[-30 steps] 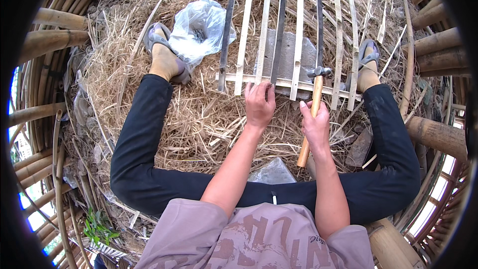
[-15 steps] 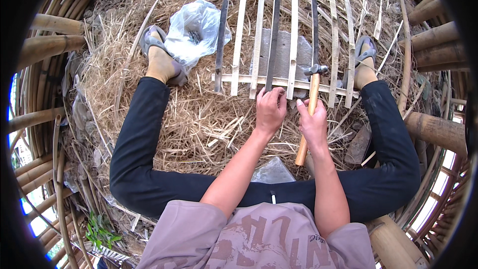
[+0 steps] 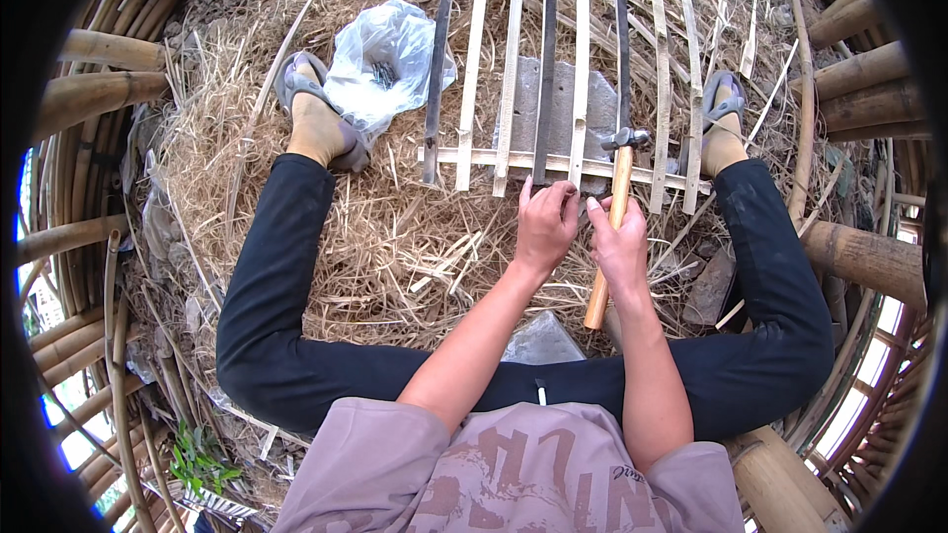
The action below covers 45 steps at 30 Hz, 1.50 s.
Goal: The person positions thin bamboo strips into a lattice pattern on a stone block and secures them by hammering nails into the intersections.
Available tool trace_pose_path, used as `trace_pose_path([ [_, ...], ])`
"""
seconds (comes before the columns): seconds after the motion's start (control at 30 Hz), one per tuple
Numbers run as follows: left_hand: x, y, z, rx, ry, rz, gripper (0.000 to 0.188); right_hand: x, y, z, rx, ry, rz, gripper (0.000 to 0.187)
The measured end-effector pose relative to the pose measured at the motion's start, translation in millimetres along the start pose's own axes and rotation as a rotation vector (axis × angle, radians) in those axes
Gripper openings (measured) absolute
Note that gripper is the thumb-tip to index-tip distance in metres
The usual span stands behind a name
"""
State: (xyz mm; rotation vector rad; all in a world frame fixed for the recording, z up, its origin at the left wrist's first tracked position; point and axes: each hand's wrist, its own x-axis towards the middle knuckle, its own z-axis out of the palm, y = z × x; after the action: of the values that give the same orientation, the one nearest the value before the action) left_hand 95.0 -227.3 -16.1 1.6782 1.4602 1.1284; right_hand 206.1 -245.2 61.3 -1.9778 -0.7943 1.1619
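My right hand [image 3: 620, 247] is closed around the wooden handle of a hammer [image 3: 596, 298], whose dark metal head points away from me beside the strips. Close to its left, my left hand [image 3: 546, 230] has its fingers bent together at the lower end of a pale bamboo strip [image 3: 580, 69]. Whether the fingertips pinch the strip or something small is hidden. A dark strip [image 3: 544, 89] ends just by the left fingers. Several pale and dark strips lie side by side across a thin crosspiece [image 3: 464, 155], over a grey stone slab [image 3: 598, 104].
A clear plastic bag [image 3: 393, 64] with small dark metal pieces inside lies by my left foot [image 3: 314, 114]. Dry straw and bamboo shavings [image 3: 395, 247] cover the ground. A grey block [image 3: 543, 341] sits before my lap. Bamboo poles [image 3: 869, 262] rise at both sides.
My left hand has shifted slightly right, from the dark strip's end to the pale strip's end, and one finger has lifted outward. The hammer and right hand stay nearly still.
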Motion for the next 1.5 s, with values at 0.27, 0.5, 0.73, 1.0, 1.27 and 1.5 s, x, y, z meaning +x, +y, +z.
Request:
trace_pose_path([
  [0.27,1,-9,-2,0.04,0.02,-0.006,0.01,1,2,-1,-0.019,0.004,-0.001,0.03],
  [0.5,7,-15,-9,0.124,0.01,0.096,0.011,2,4,-1,-0.01,-0.001,0.002,0.029],
  [0.73,5,-10,-6,0.115,-0.042,0.263,0.014,4,9,-1,0.0,0.006,-0.024,0.03],
  [1.0,9,-3,-15,0.098,-0.012,0.186,0.009,2,5,-3,0.01,-0.002,-0.008,0.03],
  [1.27,9,-14,-15,0.032,-0.024,0.156,0.015,1,0,-2,0.037,-0.009,0.024,0.029],
  [1.5,14,-14,-17,0.002,-0.011,0.159,0.014,-2,-7,-1,0.095,-0.021,0.054,0.029],
])
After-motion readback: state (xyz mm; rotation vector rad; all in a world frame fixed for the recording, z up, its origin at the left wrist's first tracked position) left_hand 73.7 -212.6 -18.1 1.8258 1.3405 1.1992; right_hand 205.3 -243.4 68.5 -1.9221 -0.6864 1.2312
